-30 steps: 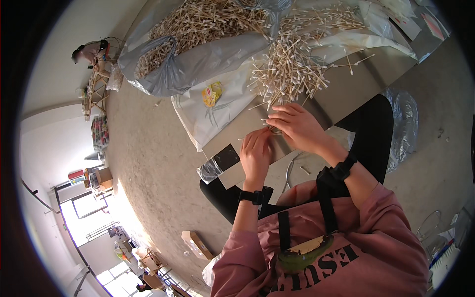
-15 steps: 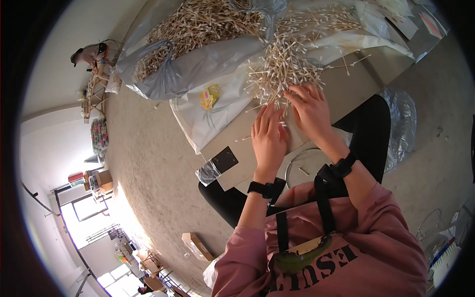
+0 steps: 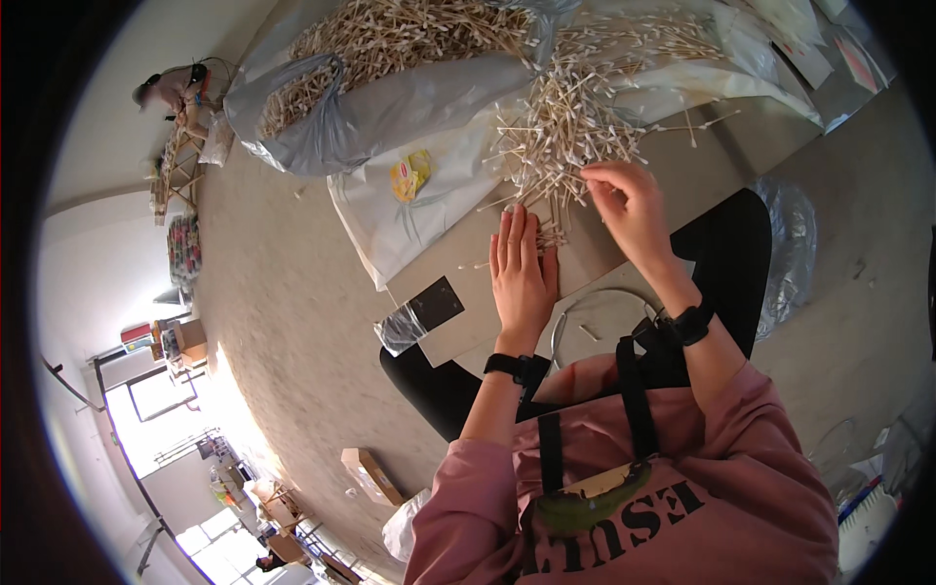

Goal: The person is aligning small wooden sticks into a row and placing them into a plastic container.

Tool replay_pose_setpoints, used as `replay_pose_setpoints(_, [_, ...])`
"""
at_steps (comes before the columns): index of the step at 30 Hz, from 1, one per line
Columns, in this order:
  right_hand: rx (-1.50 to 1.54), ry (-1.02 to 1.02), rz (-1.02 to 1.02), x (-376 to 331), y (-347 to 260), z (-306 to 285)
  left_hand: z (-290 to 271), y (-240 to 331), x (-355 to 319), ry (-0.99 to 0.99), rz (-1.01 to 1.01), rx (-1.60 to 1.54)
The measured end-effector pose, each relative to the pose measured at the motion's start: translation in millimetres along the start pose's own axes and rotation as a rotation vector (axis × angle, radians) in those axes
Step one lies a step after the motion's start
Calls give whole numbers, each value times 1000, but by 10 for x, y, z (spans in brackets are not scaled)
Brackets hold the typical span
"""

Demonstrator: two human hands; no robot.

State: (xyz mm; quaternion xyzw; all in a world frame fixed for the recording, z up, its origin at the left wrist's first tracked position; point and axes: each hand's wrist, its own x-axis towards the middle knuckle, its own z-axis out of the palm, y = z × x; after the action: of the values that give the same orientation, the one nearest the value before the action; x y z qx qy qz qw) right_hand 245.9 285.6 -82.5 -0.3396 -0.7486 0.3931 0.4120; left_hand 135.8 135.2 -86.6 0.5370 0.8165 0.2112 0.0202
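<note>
A loose heap of cotton swabs (image 3: pixel 565 122) with wooden sticks and white tips lies on the table in front of me. My left hand (image 3: pixel 522 278) rests flat at the near side of the heap, its fingers stretched out. Beside its thumb is a small bunch of swabs (image 3: pixel 552 234), partly covered by the hand. At the heap's right edge, my right hand (image 3: pixel 634 207) is bent with thumb and forefinger brought together among the swab tips. What sits between those fingertips is too small to make out.
A grey plastic bag (image 3: pixel 419 93) full of swabs lies behind, on white sheeting (image 3: pixel 375 229) with a yellow packet (image 3: pixel 410 175). A black flat object partly wrapped in clear film (image 3: pixel 419 314) lies at the table's near left edge. Far left, another person (image 3: pixel 175 93) sits working.
My right hand has drawn slightly right, away from the left hand, its fingers closing into a pinch. My left hand has flattened beside the small bunch, with its fingers straighter.
</note>
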Motion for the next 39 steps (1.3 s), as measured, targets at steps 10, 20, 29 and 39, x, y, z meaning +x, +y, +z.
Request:
replay_pose_setpoints(10, [369, 94, 233, 22, 134, -11, 29, -15, -38, 85, -7, -23])
replay_pose_setpoints(20, [595, -50, 459, 50, 119, -61, 57, -36, -47, 95, -22, -37])
replay_pose_setpoints(29, [-55, 50, 105, 327, 97, -212, 73, -60, -47, 114, -11, -37])
replay_pose_setpoints(39, [-560, -345, -190, 402, 2, -157, 82, -54, -45, 132, -3, -61])
